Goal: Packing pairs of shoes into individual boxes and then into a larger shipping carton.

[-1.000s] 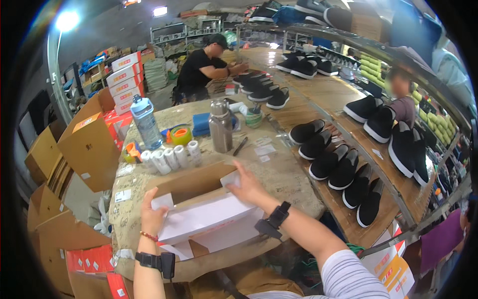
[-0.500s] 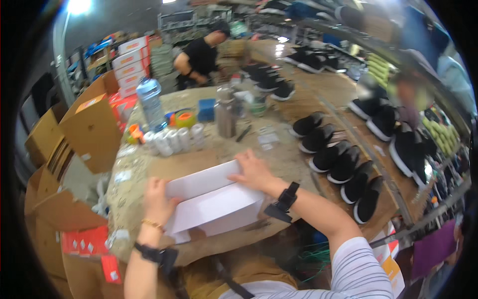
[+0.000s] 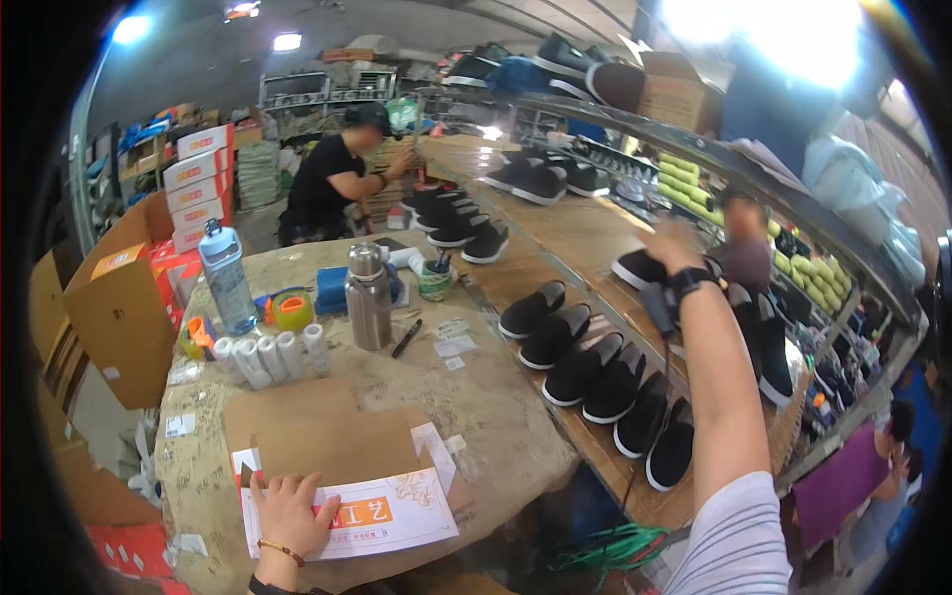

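Note:
My left hand (image 3: 290, 511) lies with its fingers spread on a white cardboard shoebox (image 3: 412, 511) with orange print on the near edge of the table. Brown cardboard (image 3: 332, 436) shows just behind the printed panel. My right arm stretches far to the right, toward the shoe rack. At its end my right hand (image 3: 674, 246) is smeared by motion, over a black slip-on shoe (image 3: 635, 268) with a white sole. Whether the fingers touch that shoe cannot be made out.
The table (image 3: 496, 407) also bears a steel flask (image 3: 369, 302), a blue water bottle (image 3: 228, 278), tape rolls (image 3: 292, 309), white rolls (image 3: 268, 359) and a black pen (image 3: 405, 339). Rows of black shoes (image 3: 580, 367) line the rack. A co-worker in black (image 3: 332, 183) stands beyond the table.
My right hand has left the white box and swung right and away to the rack. The box now shows its printed side under my flattened left hand. The view has turned right.

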Available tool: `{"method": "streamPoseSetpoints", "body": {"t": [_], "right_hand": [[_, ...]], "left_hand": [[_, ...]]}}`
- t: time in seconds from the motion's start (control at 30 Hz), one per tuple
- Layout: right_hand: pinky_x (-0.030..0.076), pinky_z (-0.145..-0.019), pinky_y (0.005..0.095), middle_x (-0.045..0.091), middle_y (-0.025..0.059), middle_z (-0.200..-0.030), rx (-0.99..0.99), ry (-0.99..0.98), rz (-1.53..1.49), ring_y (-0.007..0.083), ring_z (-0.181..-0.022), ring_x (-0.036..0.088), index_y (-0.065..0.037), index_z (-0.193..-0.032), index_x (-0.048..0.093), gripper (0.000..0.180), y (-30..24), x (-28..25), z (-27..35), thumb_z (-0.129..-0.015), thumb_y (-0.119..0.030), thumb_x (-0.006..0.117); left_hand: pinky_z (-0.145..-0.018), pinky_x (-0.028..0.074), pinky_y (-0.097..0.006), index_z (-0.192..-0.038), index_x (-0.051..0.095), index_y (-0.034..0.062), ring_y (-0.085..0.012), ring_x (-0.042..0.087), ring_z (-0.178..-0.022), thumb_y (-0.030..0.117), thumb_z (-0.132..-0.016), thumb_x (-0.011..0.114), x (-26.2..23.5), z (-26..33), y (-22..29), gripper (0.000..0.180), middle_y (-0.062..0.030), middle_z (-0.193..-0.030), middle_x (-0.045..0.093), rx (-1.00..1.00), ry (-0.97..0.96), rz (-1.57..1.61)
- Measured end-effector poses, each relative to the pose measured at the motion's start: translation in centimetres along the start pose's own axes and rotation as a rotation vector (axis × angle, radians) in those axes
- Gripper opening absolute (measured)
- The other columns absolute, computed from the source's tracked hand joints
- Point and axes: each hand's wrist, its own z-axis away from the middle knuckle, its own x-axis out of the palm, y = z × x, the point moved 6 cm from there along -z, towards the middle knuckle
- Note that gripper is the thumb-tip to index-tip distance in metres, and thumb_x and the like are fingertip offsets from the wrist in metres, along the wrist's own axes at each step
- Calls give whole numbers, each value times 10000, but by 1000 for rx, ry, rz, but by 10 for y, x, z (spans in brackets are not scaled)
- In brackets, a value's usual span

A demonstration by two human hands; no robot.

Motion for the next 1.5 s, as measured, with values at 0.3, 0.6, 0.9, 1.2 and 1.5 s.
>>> {"method": "streamPoseSetpoints", "body": {"t": [0.3,0.6,0.9,1.2,1.5], "right_hand": [[470,-847,388,647,215,-1044,112,112,-274,332,-1015,617,-18,-992,653,716,62,56,-13,-668,-656,645],[393,-574,241,543,2,-673,100,-118,-2000,86,-633,501,-94,-693,543,131,-84,-7,135,-787,-91,635],[466,-688,248,572,31,-855,294,-618,-2348,105,-786,562,-91,-902,576,101,-251,-10,296,-822,-55,625],[496,-774,258,579,55,-992,501,-874,-2516,119,-898,581,-80,-1046,569,206,-228,-9,382,-848,-53,621],[496,-821,311,641,136,-1071,-456,-247,-2040,222,-975,627,30,-1111,589,312,-256,-38,362,-804,2,634]], "left_hand": [[-1027,210,-540,-1050,662,135,-273,547,-998,464,-784,617,6,-1,0,426,-98,-973,639,2,9,-40],[-762,288,-396,-747,697,138,-232,544,-825,330,-694,738,-30,-14,-3,203,-15,-802,625,-38,114,165],[-848,317,-417,-859,684,157,-252,515,-909,219,-666,731,-1,30,-6,208,-44,-873,577,-28,419,49],[-872,447,-322,-1228,502,23,-285,576,-1029,63,-787,676,-67,15,60,477,-166,-1073,615,125,302,1248],[-716,496,-419,-1056,654,123,-337,598,-835,-13,-690,649,-3,23,-37,390,-122,-917,622,236,337,280]]}}
